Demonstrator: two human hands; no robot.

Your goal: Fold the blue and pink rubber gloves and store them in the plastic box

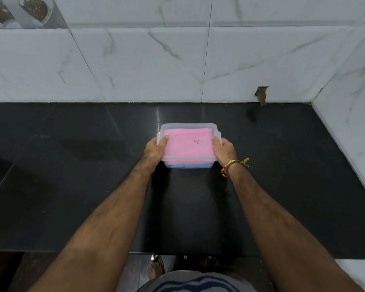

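A clear plastic box [189,125] with its lid on sits in the middle of the black countertop. Folded pink gloves [188,144] fill the top of it, seen through the lid. A strip of blue glove [190,165] shows through the near wall, underneath the pink. My left hand [155,151] grips the box's left side, thumb lying on the lid. My right hand [224,151] grips the right side the same way, thumb on the lid's edge. The fingers of both hands are hidden behind the box sides.
The black countertop [72,186] runs wide to the left and ends at a white marble-tiled wall [135,66] behind and on the right. A chipped hole [261,94] marks the wall's base. The counter's front edge lies near my body.
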